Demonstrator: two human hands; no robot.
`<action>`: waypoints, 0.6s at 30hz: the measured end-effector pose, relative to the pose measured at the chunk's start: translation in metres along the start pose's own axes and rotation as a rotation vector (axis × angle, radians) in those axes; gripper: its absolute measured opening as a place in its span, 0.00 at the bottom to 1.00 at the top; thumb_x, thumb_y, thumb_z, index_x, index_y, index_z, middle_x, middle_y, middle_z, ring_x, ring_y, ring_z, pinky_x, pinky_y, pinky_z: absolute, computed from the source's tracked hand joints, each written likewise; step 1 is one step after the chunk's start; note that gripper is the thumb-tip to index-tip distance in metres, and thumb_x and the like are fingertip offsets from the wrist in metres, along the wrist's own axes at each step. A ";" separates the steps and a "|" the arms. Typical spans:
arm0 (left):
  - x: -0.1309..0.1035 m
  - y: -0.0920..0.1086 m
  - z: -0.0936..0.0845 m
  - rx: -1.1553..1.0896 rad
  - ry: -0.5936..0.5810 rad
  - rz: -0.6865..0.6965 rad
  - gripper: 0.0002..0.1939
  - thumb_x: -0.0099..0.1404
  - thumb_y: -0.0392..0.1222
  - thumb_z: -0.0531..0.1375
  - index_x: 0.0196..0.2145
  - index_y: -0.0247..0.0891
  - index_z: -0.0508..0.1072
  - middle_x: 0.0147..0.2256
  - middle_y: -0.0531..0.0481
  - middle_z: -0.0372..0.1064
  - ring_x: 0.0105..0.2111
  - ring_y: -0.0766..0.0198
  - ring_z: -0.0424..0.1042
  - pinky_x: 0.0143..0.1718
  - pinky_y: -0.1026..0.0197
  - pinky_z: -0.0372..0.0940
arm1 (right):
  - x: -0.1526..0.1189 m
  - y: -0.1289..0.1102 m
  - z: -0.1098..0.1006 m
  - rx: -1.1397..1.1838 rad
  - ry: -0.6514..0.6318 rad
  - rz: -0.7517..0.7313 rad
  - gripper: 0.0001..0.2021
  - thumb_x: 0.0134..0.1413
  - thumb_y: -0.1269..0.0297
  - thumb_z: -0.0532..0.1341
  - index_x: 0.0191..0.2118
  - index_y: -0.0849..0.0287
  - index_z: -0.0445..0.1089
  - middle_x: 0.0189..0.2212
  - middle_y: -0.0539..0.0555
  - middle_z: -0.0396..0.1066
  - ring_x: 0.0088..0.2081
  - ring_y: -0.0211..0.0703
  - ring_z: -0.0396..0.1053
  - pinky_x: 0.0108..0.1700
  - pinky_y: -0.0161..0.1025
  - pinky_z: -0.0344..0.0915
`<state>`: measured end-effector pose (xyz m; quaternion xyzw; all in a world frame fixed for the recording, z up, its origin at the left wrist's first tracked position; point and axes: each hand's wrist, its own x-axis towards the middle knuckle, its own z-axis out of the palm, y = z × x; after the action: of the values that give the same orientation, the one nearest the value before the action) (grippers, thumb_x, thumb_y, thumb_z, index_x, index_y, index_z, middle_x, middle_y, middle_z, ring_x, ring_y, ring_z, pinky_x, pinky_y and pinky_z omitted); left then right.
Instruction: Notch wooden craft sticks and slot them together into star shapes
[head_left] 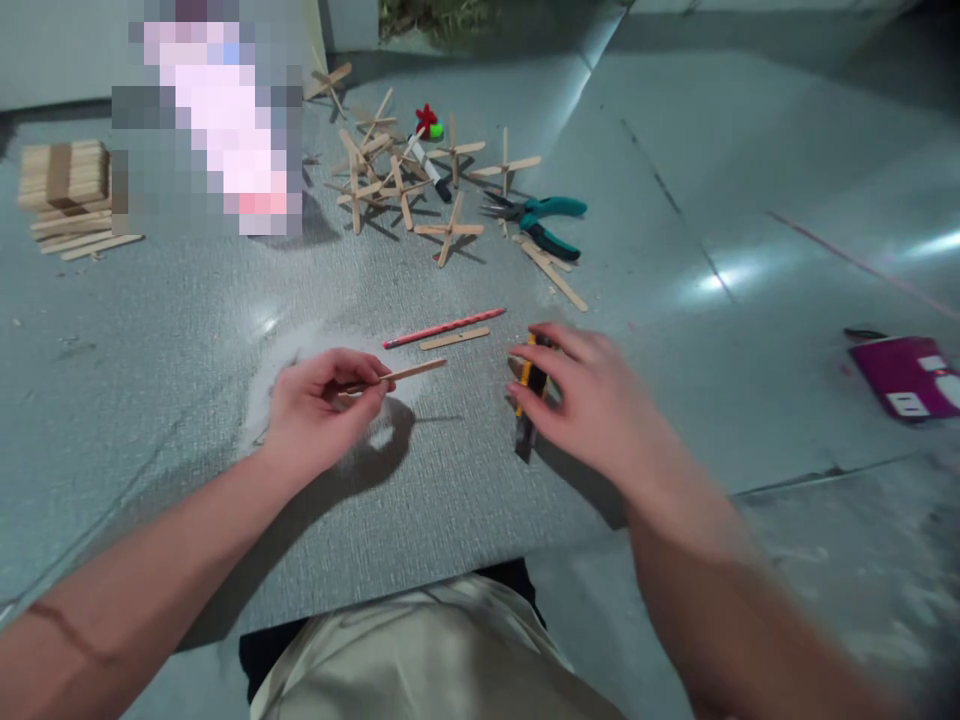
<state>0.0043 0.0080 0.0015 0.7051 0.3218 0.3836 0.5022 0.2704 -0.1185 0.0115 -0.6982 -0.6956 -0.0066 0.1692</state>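
Observation:
My left hand [326,405] pinches a wooden craft stick [416,371] between thumb and fingertips, and the stick points right above the mat. The fingers of my right hand [574,385] are curled round a yellow and black utility knife [534,378], whose dark end points toward me. Just beyond my hands lies a pink striped pencil [446,328]. Beside it is another craft stick [455,339] with a small mark near its middle.
Several crossed-stick pieces [450,230] lie farther back, with teal-handled pliers [536,215], a black-and-white marker [429,168] and a red-and-green item [427,122]. A stack of craft sticks [64,178] sits left. A purple item [904,375] lies right. A blurred patch covers the upper left.

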 end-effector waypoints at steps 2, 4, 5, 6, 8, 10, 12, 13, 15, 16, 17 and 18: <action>0.005 -0.003 -0.003 -0.082 0.051 -0.047 0.07 0.61 0.33 0.67 0.32 0.41 0.72 0.35 0.51 0.79 0.33 0.65 0.81 0.35 0.63 0.78 | -0.005 0.025 0.006 -0.008 -0.027 0.015 0.15 0.63 0.60 0.59 0.48 0.63 0.77 0.55 0.70 0.72 0.55 0.67 0.71 0.56 0.66 0.69; 0.012 -0.005 -0.009 -0.113 0.107 -0.060 0.07 0.61 0.33 0.66 0.36 0.41 0.73 0.38 0.51 0.78 0.35 0.65 0.82 0.36 0.64 0.78 | -0.007 0.045 0.011 -0.022 0.006 0.044 0.14 0.63 0.62 0.58 0.49 0.60 0.76 0.55 0.68 0.72 0.55 0.65 0.71 0.56 0.65 0.69; 0.017 -0.005 -0.013 -0.111 0.126 -0.064 0.08 0.63 0.33 0.65 0.39 0.41 0.74 0.40 0.50 0.78 0.37 0.64 0.82 0.36 0.64 0.78 | -0.007 0.051 0.013 -0.028 0.025 0.053 0.14 0.63 0.63 0.58 0.49 0.59 0.76 0.54 0.68 0.73 0.55 0.65 0.71 0.55 0.65 0.70; 0.021 -0.006 -0.017 -0.100 0.139 -0.073 0.09 0.64 0.34 0.65 0.42 0.42 0.74 0.41 0.49 0.78 0.38 0.64 0.82 0.36 0.65 0.77 | -0.004 0.054 0.013 -0.032 0.044 0.056 0.14 0.62 0.64 0.58 0.49 0.58 0.76 0.54 0.67 0.73 0.54 0.65 0.71 0.55 0.65 0.69; 0.028 -0.005 -0.027 -0.088 0.140 -0.116 0.08 0.65 0.35 0.64 0.43 0.41 0.75 0.41 0.48 0.79 0.40 0.62 0.82 0.35 0.65 0.76 | 0.005 0.047 0.012 -0.038 0.079 0.056 0.13 0.62 0.66 0.58 0.48 0.57 0.77 0.52 0.67 0.73 0.53 0.64 0.71 0.55 0.66 0.68; 0.032 -0.004 -0.036 -0.088 0.147 -0.164 0.06 0.65 0.36 0.65 0.41 0.40 0.76 0.37 0.48 0.79 0.42 0.60 0.82 0.33 0.66 0.74 | 0.018 0.020 0.011 -0.017 0.096 0.039 0.13 0.63 0.66 0.58 0.48 0.58 0.77 0.51 0.66 0.74 0.52 0.62 0.72 0.55 0.63 0.68; 0.031 0.000 -0.043 -0.066 0.169 -0.188 0.05 0.62 0.37 0.67 0.37 0.39 0.76 0.34 0.49 0.79 0.41 0.59 0.82 0.32 0.66 0.73 | 0.035 -0.026 0.013 0.090 0.067 -0.019 0.11 0.64 0.65 0.59 0.47 0.58 0.77 0.45 0.63 0.76 0.48 0.57 0.74 0.51 0.55 0.71; 0.029 0.002 -0.046 -0.045 0.175 -0.196 0.05 0.61 0.37 0.68 0.36 0.38 0.76 0.33 0.50 0.79 0.40 0.59 0.82 0.32 0.66 0.73 | 0.043 -0.052 0.016 0.163 -0.001 -0.046 0.11 0.65 0.65 0.59 0.47 0.59 0.76 0.45 0.62 0.77 0.47 0.55 0.74 0.51 0.53 0.70; 0.023 0.006 -0.051 -0.010 0.175 -0.219 0.07 0.60 0.37 0.69 0.36 0.38 0.75 0.33 0.51 0.78 0.36 0.61 0.81 0.31 0.66 0.73 | 0.057 -0.103 0.027 0.166 -0.132 -0.109 0.10 0.65 0.64 0.61 0.45 0.62 0.77 0.44 0.63 0.76 0.46 0.54 0.72 0.48 0.49 0.69; 0.018 0.007 -0.053 -0.001 0.162 -0.235 0.07 0.60 0.37 0.69 0.36 0.38 0.75 0.33 0.51 0.78 0.35 0.62 0.81 0.31 0.65 0.73 | 0.063 -0.123 0.033 0.124 -0.180 -0.118 0.09 0.65 0.64 0.61 0.43 0.62 0.76 0.41 0.62 0.75 0.43 0.54 0.72 0.44 0.48 0.69; 0.014 0.008 -0.056 -0.003 0.142 -0.252 0.08 0.60 0.38 0.69 0.37 0.37 0.74 0.34 0.50 0.78 0.34 0.63 0.81 0.31 0.65 0.73 | 0.068 -0.138 0.040 0.113 -0.190 -0.126 0.08 0.64 0.67 0.60 0.41 0.62 0.76 0.38 0.62 0.75 0.41 0.53 0.71 0.41 0.47 0.67; 0.009 0.009 -0.058 -0.010 0.123 -0.266 0.09 0.61 0.38 0.69 0.37 0.37 0.74 0.35 0.50 0.79 0.33 0.63 0.81 0.31 0.65 0.74 | 0.072 -0.148 0.047 0.110 -0.191 -0.128 0.08 0.64 0.71 0.59 0.39 0.62 0.76 0.38 0.62 0.75 0.40 0.52 0.70 0.40 0.46 0.66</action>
<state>-0.0410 0.0397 0.0235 0.6289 0.4406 0.3580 0.5313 0.1184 -0.0410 0.0181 -0.6393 -0.7511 0.0873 0.1395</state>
